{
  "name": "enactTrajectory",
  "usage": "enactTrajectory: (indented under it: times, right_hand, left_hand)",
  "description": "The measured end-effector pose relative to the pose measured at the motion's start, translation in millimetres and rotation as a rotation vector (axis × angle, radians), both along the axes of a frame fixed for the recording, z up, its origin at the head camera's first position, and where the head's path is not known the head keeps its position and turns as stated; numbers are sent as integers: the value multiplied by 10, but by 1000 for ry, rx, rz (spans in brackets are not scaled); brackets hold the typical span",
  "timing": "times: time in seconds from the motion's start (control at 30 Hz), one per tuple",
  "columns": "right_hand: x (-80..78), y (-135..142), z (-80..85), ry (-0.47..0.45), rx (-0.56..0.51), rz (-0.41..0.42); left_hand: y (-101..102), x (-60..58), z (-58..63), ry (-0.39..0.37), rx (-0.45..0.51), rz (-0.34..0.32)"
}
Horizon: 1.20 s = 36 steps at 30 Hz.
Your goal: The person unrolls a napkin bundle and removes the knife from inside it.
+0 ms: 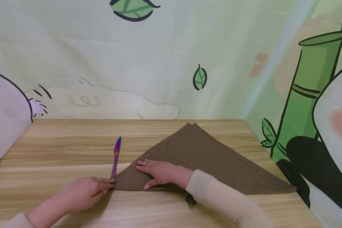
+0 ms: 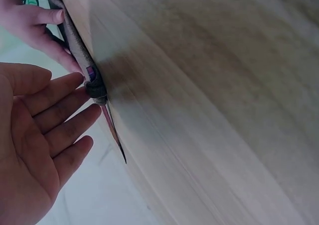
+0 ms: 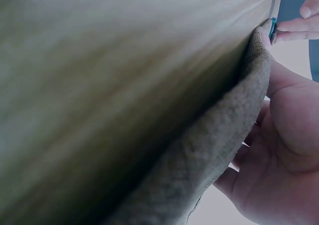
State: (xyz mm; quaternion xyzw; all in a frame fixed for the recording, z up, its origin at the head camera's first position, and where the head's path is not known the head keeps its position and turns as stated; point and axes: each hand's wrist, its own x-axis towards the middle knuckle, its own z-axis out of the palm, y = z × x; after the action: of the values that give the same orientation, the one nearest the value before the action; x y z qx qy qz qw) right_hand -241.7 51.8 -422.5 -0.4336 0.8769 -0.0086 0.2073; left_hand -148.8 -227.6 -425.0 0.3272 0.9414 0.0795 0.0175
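A brown cloth napkin (image 1: 205, 158) lies folded into a triangle on the table, its long edge facing me. At its left corner stands a shiny purple-blue table knife (image 1: 116, 153), blade pointing away. The corner of the cloth wraps around the knife's handle, which the left wrist view shows as a small dark roll (image 2: 95, 88). My left hand (image 1: 84, 193) touches this roll with the tips of its outstretched fingers. Flat on the left part of the napkin rests my right hand (image 1: 159, 172), fingers spread and thumb near the long edge.
The wood-grain table (image 1: 74, 136) backs onto a fabric backdrop (image 1: 159, 63) printed with leaves, bamboo and pandas. Under my right forearm a small black object (image 1: 190, 199), seemingly on the wrist, shows below the napkin's edge.
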Motion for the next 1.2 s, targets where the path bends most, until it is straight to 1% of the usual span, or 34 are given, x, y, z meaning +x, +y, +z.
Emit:
enactTrajectory:
  times: [0.07, 0.13, 0.2, 0.3, 0.37, 0.43, 0.5, 0.6, 0.7, 0.8, 0.87, 1.0, 1.1, 1.2]
  right_hand:
    - [-1, 5, -5, 1, -1, -2]
    - [-5, 9, -11, 4, -3, -1]
    - [-11, 12, -13, 12, -2, 1]
    - [-22, 29, -9, 18, -10, 5]
    - [-21, 51, 2, 19, -20, 8]
    - [-12, 87, 23, 8, -38, 10]
    - [3, 129, 58, 5, -44, 0]
    - [19, 221, 128, 4, -58, -26]
    - [27, 361, 191, 13, -72, -61]
    - [36, 561, 221, 12, -99, -92]
    - [50, 723, 227, 19, -109, -123]
    - [89, 1073, 224, 33, -110, -219]
    - [141, 1317, 215, 33, -114, -287]
    - [210, 1522, 196, 28, -127, -337]
  left_hand:
    - [5, -28, 6, -29, 48, 10]
    - [14, -63, 16, -50, 123, 61]
    - [29, -114, 43, -67, 218, 140]
    - [33, -227, 92, -114, 339, 300]
    - [25, -314, 112, -164, 376, 373]
    - [15, -393, 103, -207, 378, 409]
    - [22, -447, 86, -241, 367, 424]
    - [71, -503, 69, -284, 330, 459]
    - [140, -541, 76, -304, 297, 514]
    - [197, -572, 91, -309, 274, 551]
    - [220, -592, 104, -327, 268, 567]
    - [240, -617, 132, -416, 299, 589]
    - [247, -642, 142, -468, 315, 595]
    - [259, -685, 148, -514, 323, 602]
